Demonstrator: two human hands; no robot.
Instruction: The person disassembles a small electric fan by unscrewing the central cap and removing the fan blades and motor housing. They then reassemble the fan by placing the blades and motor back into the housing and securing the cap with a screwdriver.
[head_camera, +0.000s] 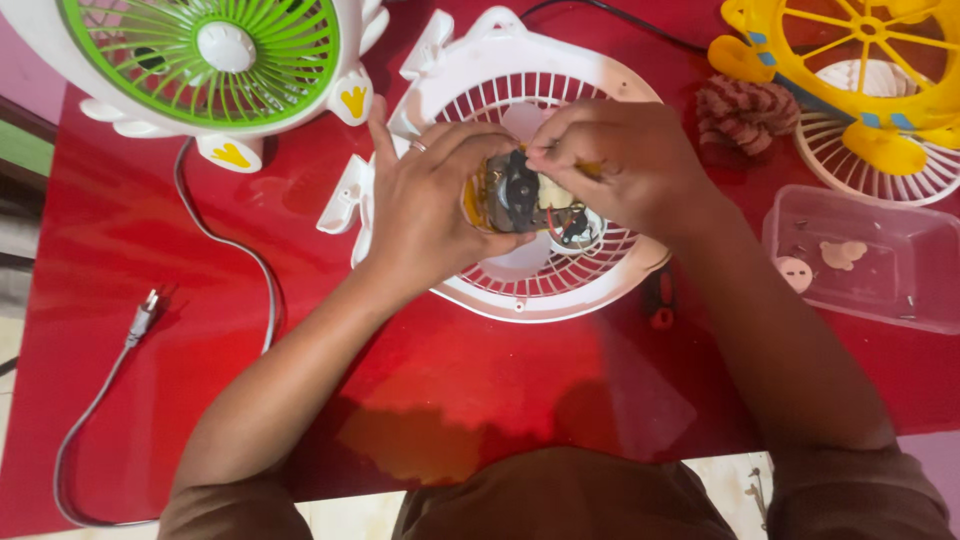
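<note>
A small fan motor (520, 195) with copper windings and a dark metal core is held over a white round fan grille (540, 290) on the red table. My left hand (425, 205) grips the motor's left side. Over its upper right side, my right hand (620, 165) pinches at something small and yellowish. Thin red and dark wires hang from the motor by a white hub (580, 228). Translucent white fan blades show beneath the motor.
A white and green fan (215, 60) stands at the back left, its grey cord and plug (145, 315) trailing to the left edge. Back right stand a yellow fan housing (850, 60), a striped cloth (745, 110) and a clear plastic tray (870, 260) with small parts. A red-handled tool (660, 300) lies under my right forearm.
</note>
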